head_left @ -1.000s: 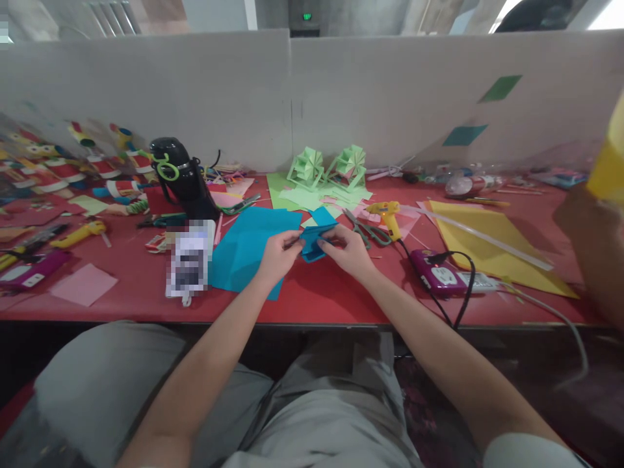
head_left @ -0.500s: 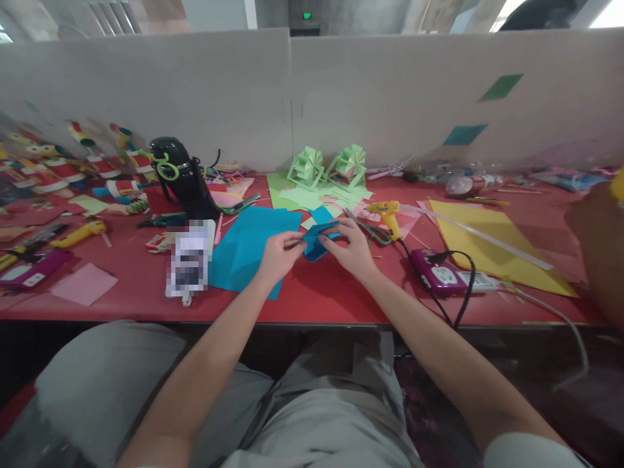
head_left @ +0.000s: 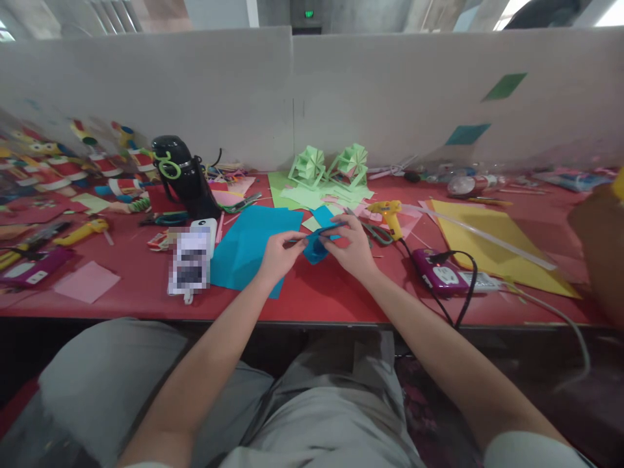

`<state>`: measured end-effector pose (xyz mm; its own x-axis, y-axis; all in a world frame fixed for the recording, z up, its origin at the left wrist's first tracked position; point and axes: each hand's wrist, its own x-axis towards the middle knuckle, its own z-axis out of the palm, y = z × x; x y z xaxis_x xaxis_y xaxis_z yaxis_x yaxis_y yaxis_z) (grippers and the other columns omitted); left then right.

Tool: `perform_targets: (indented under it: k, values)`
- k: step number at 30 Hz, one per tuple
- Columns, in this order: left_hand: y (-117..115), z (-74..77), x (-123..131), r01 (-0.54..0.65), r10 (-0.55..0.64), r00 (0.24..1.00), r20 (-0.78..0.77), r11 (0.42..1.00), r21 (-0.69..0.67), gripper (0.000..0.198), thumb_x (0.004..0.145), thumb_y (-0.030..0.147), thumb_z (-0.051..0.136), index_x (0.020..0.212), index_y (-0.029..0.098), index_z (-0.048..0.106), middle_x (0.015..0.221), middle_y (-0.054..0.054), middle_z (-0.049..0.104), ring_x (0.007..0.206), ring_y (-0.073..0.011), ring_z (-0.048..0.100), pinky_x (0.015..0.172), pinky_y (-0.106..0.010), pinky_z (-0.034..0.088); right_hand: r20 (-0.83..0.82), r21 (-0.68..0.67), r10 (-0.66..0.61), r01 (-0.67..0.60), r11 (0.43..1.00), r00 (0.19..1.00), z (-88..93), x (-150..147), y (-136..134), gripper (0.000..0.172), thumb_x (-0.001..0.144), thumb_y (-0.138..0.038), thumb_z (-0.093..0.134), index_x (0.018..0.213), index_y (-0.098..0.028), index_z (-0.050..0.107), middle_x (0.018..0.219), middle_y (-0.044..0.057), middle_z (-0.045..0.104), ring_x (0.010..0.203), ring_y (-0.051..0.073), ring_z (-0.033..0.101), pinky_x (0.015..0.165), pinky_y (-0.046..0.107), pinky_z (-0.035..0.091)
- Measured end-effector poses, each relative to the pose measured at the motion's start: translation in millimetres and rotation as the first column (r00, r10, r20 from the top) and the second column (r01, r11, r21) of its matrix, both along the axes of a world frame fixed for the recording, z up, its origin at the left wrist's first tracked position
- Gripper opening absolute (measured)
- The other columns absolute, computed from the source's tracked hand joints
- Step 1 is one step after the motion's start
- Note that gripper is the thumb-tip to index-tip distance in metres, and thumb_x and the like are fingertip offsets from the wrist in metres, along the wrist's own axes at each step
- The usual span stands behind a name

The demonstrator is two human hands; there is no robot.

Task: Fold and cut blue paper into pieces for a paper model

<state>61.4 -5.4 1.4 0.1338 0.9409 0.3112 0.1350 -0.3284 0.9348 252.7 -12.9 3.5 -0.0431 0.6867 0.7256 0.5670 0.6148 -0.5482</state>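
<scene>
Folded blue paper (head_left: 316,252), one piece: held up between both hands over the red table (head_left: 336,302), near its front edge; I cannot read the exact folds from my end.

Left hand (head_left: 284,255), bare: thumb and fingertips pinching the left edge of the folded paper.

Right hand (head_left: 351,247), bare: thumb against the near side of the paper, fingers curved over its top right, pinching it.

Large blue paper (head_left: 248,240): flat on the table, just left of the left hand and partly behind it.

Green paper models (head_left: 309,166), two: I count them side by side beyond the hands, among light green paper scraps.

Scissors (head_left: 377,233): just right of the right hand, partly hidden by it.

Yellow glue gun (head_left: 389,213): beside the scissors, a small light glowing on its body.

Purple power strip (head_left: 441,273): right of the right forearm, black plug inserted.

Yellow paper (head_left: 487,237): farther right, a clear strip lying across it.

Phone (head_left: 191,260): left of the large blue paper, its screen blurred to me.

Black flask (head_left: 182,179): behind the phone, green ring attached.

Pink paper (head_left: 88,281): far left, flat.
</scene>
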Motion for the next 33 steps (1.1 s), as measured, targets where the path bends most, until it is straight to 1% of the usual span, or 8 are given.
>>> perform_targets:
  k: [2,5,8,11,15,20,28,33]
  values:
    - [0.0,0.8,-0.4,-0.03,0.03,1.0,-0.002,1.0,-0.008,0.021,0.075,0.036,0.071,0.087,0.018,0.074,0.087,-0.007,0.075,0.084,-0.0215,0.069,0.076,-0.033,0.056,0.008,0.018,-0.04,0.04,0.999,0.999,0.2,-0.5,-0.3,0.008,0.081,-0.03,0.07,0.083,-0.024,0.076,0.096,0.007,0.056,0.096,0.024,0.058,0.095,0.047,0.049]
    - [0.0,0.7,-1.2,-0.026,0.026,1.0,0.005,0.999,-0.037,0.022,0.075,0.036,0.072,0.086,0.017,0.073,0.082,-0.007,0.074,0.077,-0.0205,0.069,0.07,-0.032,0.055,-0.002,0.025,-0.055,0.055,0.998,0.998,1.3,-1.6,-1.6,0.019,0.082,-0.035,0.07,0.095,-0.024,0.076,0.085,0.005,0.052,0.084,0.021,0.056,0.087,0.045,0.052]
    - [-0.4,0.5,-1.6,-0.011,0.012,1.0,0.014,0.998,-0.06,0.024,0.074,0.037,0.072,0.086,0.016,0.073,0.08,-0.006,0.073,0.073,-0.0195,0.068,0.067,-0.031,0.055,-0.022,-0.021,-0.007,0.006,1.0,1.0,3.2,-2.0,-3.4,0.025,0.081,-0.037,0.07,0.1,-0.021,0.074,0.085,0.005,0.055,0.079,0.02,0.057,0.077,0.04,0.053]
    - [-1.0,1.1,-0.7,-0.017,0.022,0.999,0.05,0.995,-0.099,0.025,0.073,0.035,0.074,0.088,0.016,0.073,0.078,-0.006,0.072,0.069,-0.0182,0.067,0.064,-0.031,0.056,0.002,-0.096,0.07,-0.07,0.993,0.998,4.6,-1.9,-4.8,0.018,0.082,-0.034,0.069,0.091,-0.019,0.074,0.085,0.006,0.063,0.076,0.019,0.06,0.071,0.036,0.052]
    - [-1.8,2.3,1.7,0.004,0.013,0.995,0.102,0.987,-0.161,0.023,0.07,0.034,0.075,0.085,0.016,0.073,0.075,-0.004,0.071,0.063,-0.0157,0.065,0.062,-0.03,0.057,0.044,-0.115,0.121,-0.116,0.987,0.992,3.6,-2.7,-4.9,0.011,0.084,-0.027,0.067,0.088,-0.021,0.074,0.089,0.006,0.07,0.082,0.02,0.064,0.075,0.035,0.052]
    - [-4.0,5.5,4.2,0.074,-0.01,0.975,0.223,0.957,-0.282,0.022,0.063,0.031,0.08,0.077,0.015,0.071,0.075,-0.002,0.069,0.067,-0.0159,0.066,0.067,-0.032,0.06,0.126,-0.047,0.121,-0.116,0.992,0.985,1.2,-5.5,-5.1,0.012,0.087,-0.026,0.063,0.09,-0.023,0.074,0.091,0.006,0.071,0.089,0.022,0.065,0.083,0.038,0.053]
    - [-6.6,9.1,3.9,0.155,-0.055,0.958,0.282,0.925,-0.348,0.023,0.064,0.03,0.081,0.078,0.014,0.074,0.073,-0.003,0.07,0.067,-0.0147,0.066,0.071,-0.033,0.061,0.219,0.034,0.094,-0.104,0.994,0.971,4.0,-9.7,-8.3,0.016,0.091,-0.026,0.058,0.089,-0.023,0.074,0.086,0.007,0.068,0.082,0.02,0.063,0.078,0.037,0.052]
    - [-7.5,11.5,3.9,0.151,-0.035,0.953,0.301,0.916,-0.372,0.024,0.062,0.03,0.081,0.078,0.014,0.074,0.07,-0.003,0.07,0.067,-0.0155,0.067,0.071,-0.035,0.061,0.25,0.064,0.079,-0.098,0.993,0.965,3.9,-9.5,-8.3,0.017,0.091,-0.026,0.057,0.09,-0.023,0.074,0.086,0.006,0.068,0.081,0.02,0.062,0.077,0.037,0.051]
